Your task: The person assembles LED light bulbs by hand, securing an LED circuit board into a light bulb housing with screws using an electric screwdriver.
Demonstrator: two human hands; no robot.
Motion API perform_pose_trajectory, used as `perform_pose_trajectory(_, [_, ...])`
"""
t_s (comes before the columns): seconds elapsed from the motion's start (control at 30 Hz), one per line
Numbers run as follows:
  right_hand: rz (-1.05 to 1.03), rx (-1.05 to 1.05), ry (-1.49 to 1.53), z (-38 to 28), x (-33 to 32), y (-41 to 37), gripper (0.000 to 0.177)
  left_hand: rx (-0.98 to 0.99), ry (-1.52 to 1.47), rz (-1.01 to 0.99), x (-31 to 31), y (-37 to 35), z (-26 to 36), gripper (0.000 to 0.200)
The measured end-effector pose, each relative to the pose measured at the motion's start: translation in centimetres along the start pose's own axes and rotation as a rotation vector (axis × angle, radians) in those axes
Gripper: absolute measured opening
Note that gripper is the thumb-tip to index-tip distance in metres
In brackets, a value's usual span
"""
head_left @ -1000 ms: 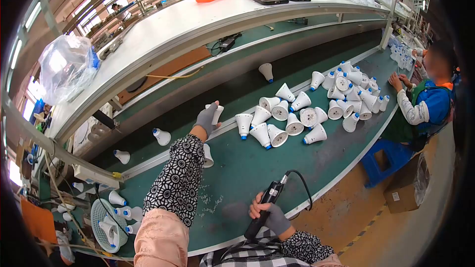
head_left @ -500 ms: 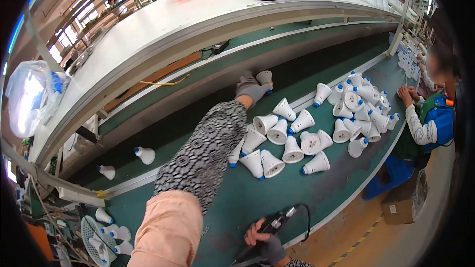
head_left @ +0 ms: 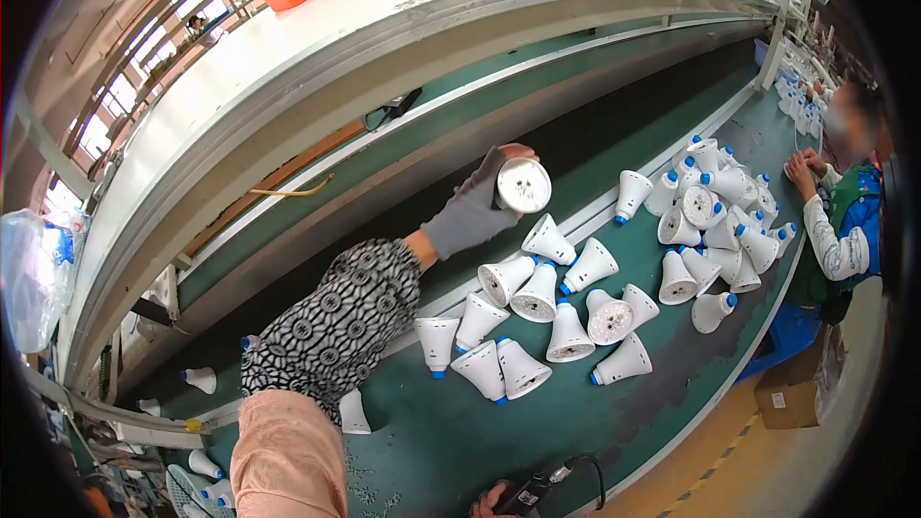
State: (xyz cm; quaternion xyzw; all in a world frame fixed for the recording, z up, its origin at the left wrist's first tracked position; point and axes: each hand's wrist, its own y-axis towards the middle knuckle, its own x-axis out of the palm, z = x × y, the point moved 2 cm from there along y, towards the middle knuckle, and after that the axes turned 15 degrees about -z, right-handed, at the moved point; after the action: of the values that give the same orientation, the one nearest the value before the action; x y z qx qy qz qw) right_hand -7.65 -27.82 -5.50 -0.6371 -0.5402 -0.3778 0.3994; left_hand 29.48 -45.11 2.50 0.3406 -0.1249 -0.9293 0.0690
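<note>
Both hands work apart in my feed. Reaching forward, the left hand (head_left: 472,213) is clamped on a white cone (head_left: 525,186), gloved fingers wrapped round its side; the wide face points my way, probably because that grip takes the body and leaves the broad end uncovered. The cone is over the dark strip (head_left: 624,139) beyond the rail (head_left: 595,215). Down at the bottom edge, the right hand (head_left: 489,501) shows little more than its fingers, which look closed round a black tool (head_left: 526,497); I can't make out the rest of that grip. Held low like this, I judge, the tool is out of the left arm's way.

On the green surface (head_left: 576,441), loose cones (head_left: 570,338) lie at mixed angles, perhaps because their taper makes them tip and lean together. A denser heap (head_left: 698,206) sits farther right, near a co-worker (head_left: 854,230). One more cone (head_left: 355,413) shows beside the patterned left sleeve (head_left: 336,312).
</note>
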Motion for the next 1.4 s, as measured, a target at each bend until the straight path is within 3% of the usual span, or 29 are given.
perform_pose_trajectory(0.1, [-0.006, 0.006, -0.01, 0.0, 0.1, -0.2, 0.02, 0.089, -0.09, -0.046, -0.1, -2.0, 2.3, 0.071])
perform_pose_trajectory(0.23, [-0.006, -0.002, -0.009, 0.1, 0.1, -0.2, 0.02, -0.003, -0.09, -0.058, -0.1, -3.1, 3.8, 0.064])
perform_pose_trajectory(0.37, [-0.001, -0.001, -0.005, 0.2, 0.4, -0.4, 0.019, -0.004, 0.046, -0.042, 0.6, -2.1, 0.3, 0.063])
perform_pose_trajectory(0.43, [-0.008, 0.001, -0.004, 0.0, 0.4, -0.2, 0.019, -0.221, -0.017, 0.024, 1.3, -2.0, -2.8, 0.065])
perform_pose_trajectory(0.47, [-0.013, 0.003, -0.012, 0.0, 0.3, -0.3, 0.019, -0.106, 0.05, 0.035, 1.3, -2.1, -3.1, 0.063])
perform_pose_trajectory(0.5, [-0.018, 0.0, -0.022, 0.0, 0.4, -0.4, 0.019, 0.014, 0.117, 0.04, 1.4, -2.1, -2.0, 0.062])
perform_pose_trajectory(0.53, [-0.02, -0.004, -0.021, 0.0, 0.4, -0.5, 0.019, 0.007, -0.07, -0.029, 1.7, -2.1, -1.4, 0.062])
perform_pose_trajectory(0.63, [-0.026, -0.011, -0.017, -0.1, 0.6, -0.4, 0.019, 0.007, -0.18, -0.056, 2.0, -2.7, 1.5, 0.061])
perform_pose_trajectory(0.97, [-0.044, 0.003, -0.034, -0.3, 0.9, -1.1, 0.02, 0.072, 0.022, 0.115, 1.0, -3.5, 4.3, 0.061])
perform_pose_trajectory(1.17, [-0.067, -0.007, -0.061, -0.7, 1.4, -1.3, 0.021, 0.092, 0.084, 0.106, -0.2, -5.0, 6.2, 0.063])
perform_pose_trajectory(1.4, [-0.04, -0.054, -0.026, 2.5, -2.0, -1.4, 0.022, -0.069, 0.017, 0.171, 0.1, -12.2, 12.9, 0.064])
